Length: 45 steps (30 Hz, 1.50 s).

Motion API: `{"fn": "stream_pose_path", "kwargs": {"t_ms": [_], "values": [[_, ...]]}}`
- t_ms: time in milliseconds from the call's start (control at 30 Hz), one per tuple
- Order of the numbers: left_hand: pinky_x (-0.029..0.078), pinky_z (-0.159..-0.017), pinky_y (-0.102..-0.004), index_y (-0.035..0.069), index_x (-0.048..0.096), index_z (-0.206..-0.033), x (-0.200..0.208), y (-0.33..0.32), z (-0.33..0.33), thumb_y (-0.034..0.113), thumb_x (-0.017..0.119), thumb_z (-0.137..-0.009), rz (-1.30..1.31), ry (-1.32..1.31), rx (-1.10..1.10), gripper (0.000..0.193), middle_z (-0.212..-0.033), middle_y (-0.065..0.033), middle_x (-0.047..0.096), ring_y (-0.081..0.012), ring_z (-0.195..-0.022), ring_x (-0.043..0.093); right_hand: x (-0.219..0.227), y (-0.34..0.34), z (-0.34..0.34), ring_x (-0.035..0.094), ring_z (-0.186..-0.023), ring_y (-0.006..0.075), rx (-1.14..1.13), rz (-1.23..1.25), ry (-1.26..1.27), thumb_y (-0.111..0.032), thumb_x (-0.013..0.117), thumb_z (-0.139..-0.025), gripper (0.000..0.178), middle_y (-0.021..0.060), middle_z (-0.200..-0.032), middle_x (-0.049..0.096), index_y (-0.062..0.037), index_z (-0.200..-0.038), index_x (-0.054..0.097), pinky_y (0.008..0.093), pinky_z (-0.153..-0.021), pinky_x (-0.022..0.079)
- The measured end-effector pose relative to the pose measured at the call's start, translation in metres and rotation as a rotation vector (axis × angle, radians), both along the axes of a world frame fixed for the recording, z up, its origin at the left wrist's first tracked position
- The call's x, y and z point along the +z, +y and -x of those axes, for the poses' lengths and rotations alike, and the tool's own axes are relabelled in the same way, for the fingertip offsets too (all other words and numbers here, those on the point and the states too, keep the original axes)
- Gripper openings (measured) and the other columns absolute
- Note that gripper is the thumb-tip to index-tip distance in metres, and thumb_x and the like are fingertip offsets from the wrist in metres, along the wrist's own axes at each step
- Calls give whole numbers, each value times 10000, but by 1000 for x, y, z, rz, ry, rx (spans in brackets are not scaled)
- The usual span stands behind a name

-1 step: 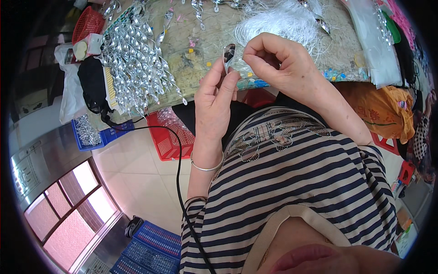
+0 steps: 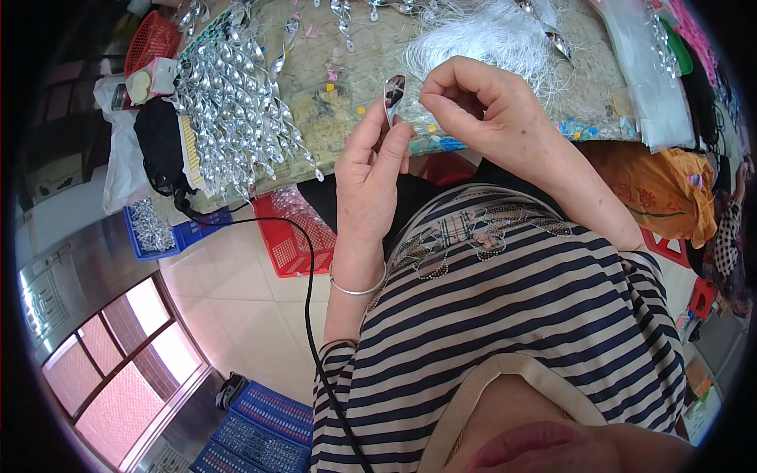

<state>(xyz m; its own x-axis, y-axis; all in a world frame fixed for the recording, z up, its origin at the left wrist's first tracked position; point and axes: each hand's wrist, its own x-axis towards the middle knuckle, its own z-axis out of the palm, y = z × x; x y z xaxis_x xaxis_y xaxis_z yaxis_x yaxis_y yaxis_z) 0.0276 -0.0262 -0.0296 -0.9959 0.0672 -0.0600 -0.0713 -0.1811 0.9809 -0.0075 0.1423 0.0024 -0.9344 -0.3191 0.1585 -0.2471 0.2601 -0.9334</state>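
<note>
My left hand (image 2: 369, 175) is closed, its thumb and fingers pinching a shiny silver twisted piece (image 2: 393, 93) that points up from the fingertips. The lower end of this piece is hidden by the fingers. Just to its right, my right hand (image 2: 493, 106) is closed in a pinch, thumb against forefinger; anything between them is too fine to make out. Past the right hand lies a loose bundle of thin white line (image 2: 465, 39) on the worktable (image 2: 315, 110). Many more silver twisted pieces (image 2: 236, 110) lie in a heap on the table's left.
A black bag (image 2: 158, 142) and a red basket (image 2: 152, 41) stand at the left. Clear plastic sheets (image 2: 658, 102) drape over the right edge. Below are a blue tray (image 2: 183, 240), a red crate (image 2: 292, 244) and an orange bag (image 2: 658, 189). A black cable (image 2: 310, 299) runs past my left forearm.
</note>
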Motion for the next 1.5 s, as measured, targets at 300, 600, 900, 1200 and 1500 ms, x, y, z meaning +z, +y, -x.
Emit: {"fn": "stream_pose_path", "kwargs": {"t_ms": [300, 600, 900, 1200, 1500], "values": [[399, -580, -188, 5, 484, -1303, 1, -2, -2, 96, 547, -932, -14, -15, -19, 387, -914, -22, 577, -60, -687, 482, -6, -1, 0, 434, -636, 6, 7, 18, -15, -88, 593, -895, 82, -48, -714, 520, -10, -920, 585, 170, -553, 372], [362, -575, -162, 47, 453, -1353, 0, 0, -7, 44, 552, -916, -43, 0, -103, 448, -826, 41, 495, -28, -659, 432, -6, -2, 1, 442, -628, 12, -27, -24, 32, -94, 604, -890, 89, -37, -699, 524, -14, -927, 588, 178, -541, 375], [440, -699, -261, 41, 562, -1251, -10, -7, -5, 20, 594, -861, 450, 334, -82, 392, -836, -58, 564, -146, -760, 523, -6, -4, 5, 438, -625, 47, -48, -56, 246, -49, 638, -843, 112, 4, -921, 501, -15, -944, 601, 179, -544, 368], [451, -755, -281, 66, 607, -1203, -12, -18, -11, 51, 628, -835, 434, 282, -120, 369, -869, -91, 608, -183, -831, 573, -7, 2, 4, 494, -835, 82, 81, 105, -30, -41, 618, -861, 45, 16, -921, 503, -3, -874, 639, 200, -727, 394], [453, -725, -226, 7, 684, -1005, 6, -14, -10, 86, 652, -839, -19, -196, -139, 187, -907, -51, 644, -105, -807, 578, -10, -11, 0, 474, -845, 92, 182, 188, -194, -62, 616, -865, 62, 14, -898, 496, -4, -850, 633, 220, -744, 390]]}}
